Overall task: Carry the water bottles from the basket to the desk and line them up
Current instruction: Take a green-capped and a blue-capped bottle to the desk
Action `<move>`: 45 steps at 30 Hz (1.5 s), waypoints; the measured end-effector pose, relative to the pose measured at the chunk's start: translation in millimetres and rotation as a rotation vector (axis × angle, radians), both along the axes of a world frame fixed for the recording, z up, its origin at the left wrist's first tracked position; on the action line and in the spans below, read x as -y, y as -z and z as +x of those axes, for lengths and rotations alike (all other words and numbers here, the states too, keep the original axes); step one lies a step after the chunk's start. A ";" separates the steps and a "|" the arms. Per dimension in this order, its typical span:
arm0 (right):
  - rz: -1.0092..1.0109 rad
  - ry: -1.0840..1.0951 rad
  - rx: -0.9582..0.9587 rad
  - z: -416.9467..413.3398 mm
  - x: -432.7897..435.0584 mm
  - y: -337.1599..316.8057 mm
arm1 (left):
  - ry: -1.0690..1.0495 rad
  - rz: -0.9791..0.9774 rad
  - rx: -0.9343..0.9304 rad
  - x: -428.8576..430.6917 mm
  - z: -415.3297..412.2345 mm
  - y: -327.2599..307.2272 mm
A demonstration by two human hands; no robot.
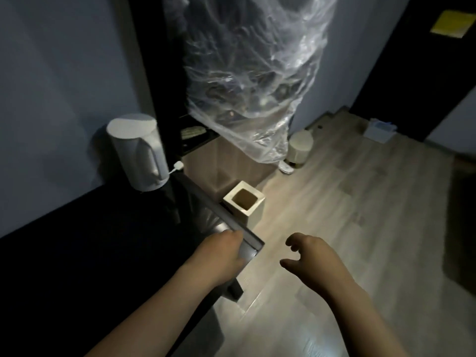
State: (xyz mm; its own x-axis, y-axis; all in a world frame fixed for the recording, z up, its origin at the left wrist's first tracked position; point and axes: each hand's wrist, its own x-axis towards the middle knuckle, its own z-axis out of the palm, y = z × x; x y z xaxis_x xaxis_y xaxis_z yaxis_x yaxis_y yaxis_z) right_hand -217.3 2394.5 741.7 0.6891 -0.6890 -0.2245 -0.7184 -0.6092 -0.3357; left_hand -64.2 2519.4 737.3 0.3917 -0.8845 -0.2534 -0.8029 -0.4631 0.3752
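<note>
No water bottle shows in the head view. A small beige square basket [244, 199] stands on the floor beside the dark desk [77, 253]; its inside looks bare. My left hand [221, 256] lies at the desk's near right corner, against the grey edge strip [219, 212]. Its fingers are tucked out of sight, and I see nothing in it. My right hand [311, 258] hovers over the wooden floor right of the desk, fingers spread and loosely curled, holding nothing.
A white kettle [139, 155] stands on the desk by the wall, with a white plug [178, 166] beside it. Behind the basket are a low wooden cabinet [226, 161], a tall plastic-wrapped object [252, 73] and a small white bin [298, 148]. Wooden floor [360, 202] stretches right.
</note>
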 end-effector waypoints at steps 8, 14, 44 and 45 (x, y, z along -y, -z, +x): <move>-0.020 0.212 0.024 -98.4 81.1 -11.5 | 0.173 -0.008 0.003 107.8 -77.7 -2.6; -0.003 0.328 0.023 -151.9 125.0 -11.6 | 0.298 -0.012 0.016 171.4 -119.5 -6.6; -0.041 0.541 -0.025 -106.1 506.0 -17.9 | 0.534 -0.025 0.065 603.0 -58.7 -11.7; -0.043 0.544 -0.024 -104.3 521.8 -16.9 | 0.541 -0.027 0.073 618.7 -57.0 -11.0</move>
